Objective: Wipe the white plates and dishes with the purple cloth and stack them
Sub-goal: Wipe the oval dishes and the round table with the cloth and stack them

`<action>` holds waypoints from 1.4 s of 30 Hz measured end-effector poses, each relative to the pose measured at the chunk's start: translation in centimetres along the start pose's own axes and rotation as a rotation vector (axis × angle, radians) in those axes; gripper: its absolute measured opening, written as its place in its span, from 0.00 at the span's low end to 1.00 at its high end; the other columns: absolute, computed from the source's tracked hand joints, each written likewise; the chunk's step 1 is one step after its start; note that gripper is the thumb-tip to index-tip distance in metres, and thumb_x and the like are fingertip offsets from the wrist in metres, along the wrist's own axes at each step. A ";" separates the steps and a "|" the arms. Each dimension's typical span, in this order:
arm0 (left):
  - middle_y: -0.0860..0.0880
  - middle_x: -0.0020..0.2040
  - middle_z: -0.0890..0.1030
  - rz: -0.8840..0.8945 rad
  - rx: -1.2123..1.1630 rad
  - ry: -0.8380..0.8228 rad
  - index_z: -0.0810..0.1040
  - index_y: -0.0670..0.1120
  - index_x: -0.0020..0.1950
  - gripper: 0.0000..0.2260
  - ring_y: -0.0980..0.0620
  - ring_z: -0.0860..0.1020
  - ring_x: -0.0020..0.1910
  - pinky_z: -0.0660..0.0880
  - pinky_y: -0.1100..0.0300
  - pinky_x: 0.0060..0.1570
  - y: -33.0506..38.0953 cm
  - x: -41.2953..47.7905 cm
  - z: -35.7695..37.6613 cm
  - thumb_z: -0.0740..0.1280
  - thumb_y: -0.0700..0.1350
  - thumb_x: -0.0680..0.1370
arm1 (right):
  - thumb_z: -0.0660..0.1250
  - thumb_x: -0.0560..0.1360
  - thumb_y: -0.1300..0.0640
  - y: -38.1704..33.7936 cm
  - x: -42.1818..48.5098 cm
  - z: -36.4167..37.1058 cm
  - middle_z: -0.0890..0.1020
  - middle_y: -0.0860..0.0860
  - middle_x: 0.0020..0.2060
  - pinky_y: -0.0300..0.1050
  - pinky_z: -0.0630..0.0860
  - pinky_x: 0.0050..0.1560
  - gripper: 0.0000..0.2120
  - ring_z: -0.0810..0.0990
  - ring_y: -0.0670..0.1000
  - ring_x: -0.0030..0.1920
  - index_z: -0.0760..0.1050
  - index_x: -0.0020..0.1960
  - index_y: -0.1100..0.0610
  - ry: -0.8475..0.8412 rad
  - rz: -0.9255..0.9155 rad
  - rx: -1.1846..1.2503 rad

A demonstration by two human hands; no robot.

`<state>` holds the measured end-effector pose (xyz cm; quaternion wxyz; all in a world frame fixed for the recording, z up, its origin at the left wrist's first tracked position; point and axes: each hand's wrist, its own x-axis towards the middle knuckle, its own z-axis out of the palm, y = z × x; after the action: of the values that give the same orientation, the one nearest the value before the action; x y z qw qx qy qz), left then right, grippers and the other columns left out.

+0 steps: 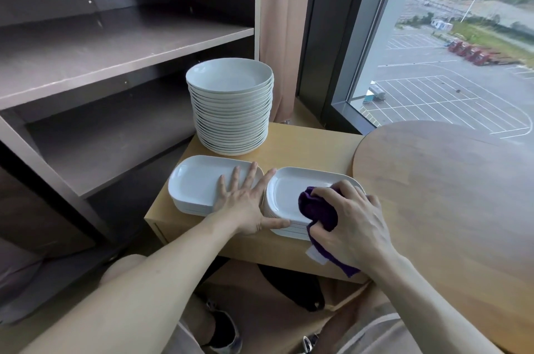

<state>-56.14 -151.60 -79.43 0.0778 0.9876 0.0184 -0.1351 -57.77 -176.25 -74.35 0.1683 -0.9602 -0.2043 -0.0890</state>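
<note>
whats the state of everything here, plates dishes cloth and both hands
round plates: stacked tall, upright, untouched
left dish stack: low pile, left hand resting on top
right dish stack: low pile, cloth pressed on top dish
purple cloth: bunched, gripped by right hand
left hand: flat, fingers straight and spread
right hand: curled round the cloth

Three dish stacks [231, 116] on wooden stand [312, 148]

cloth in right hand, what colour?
Dark purple cloth with a white tag, gripped by the right hand; head view.
</note>
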 end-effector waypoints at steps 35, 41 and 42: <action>0.47 0.40 0.80 0.319 0.395 0.251 0.70 0.47 0.43 0.06 0.46 0.75 0.35 0.65 0.57 0.34 6.3 -5.3 -3.2 0.64 0.39 0.78 | 0.64 0.68 0.41 2.5 -1.6 -2.0 0.73 0.42 0.55 0.50 0.62 0.56 0.24 0.73 0.50 0.59 0.74 0.65 0.39 -0.023 0.099 0.124; 0.45 0.37 0.77 0.317 0.263 0.531 0.74 0.42 0.42 0.06 0.41 0.77 0.33 0.64 0.56 0.27 5.2 -5.1 -5.6 0.71 0.37 0.75 | 0.64 0.66 0.41 1.5 -1.9 -2.1 0.75 0.45 0.55 0.53 0.67 0.55 0.25 0.74 0.52 0.57 0.76 0.63 0.41 0.106 0.077 0.147; 0.44 0.39 0.77 0.316 0.250 0.556 0.74 0.42 0.43 0.05 0.40 0.77 0.36 0.64 0.56 0.28 4.8 -5.0 -6.1 0.69 0.37 0.76 | 0.64 0.66 0.41 1.3 -2.0 -2.0 0.76 0.45 0.55 0.53 0.67 0.55 0.25 0.75 0.53 0.57 0.76 0.63 0.42 0.122 0.062 0.154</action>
<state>-59.06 -155.46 -71.57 -0.0317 0.9792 -0.1312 0.1517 -59.20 -178.83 -73.36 0.2562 -0.9431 -0.1701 -0.1261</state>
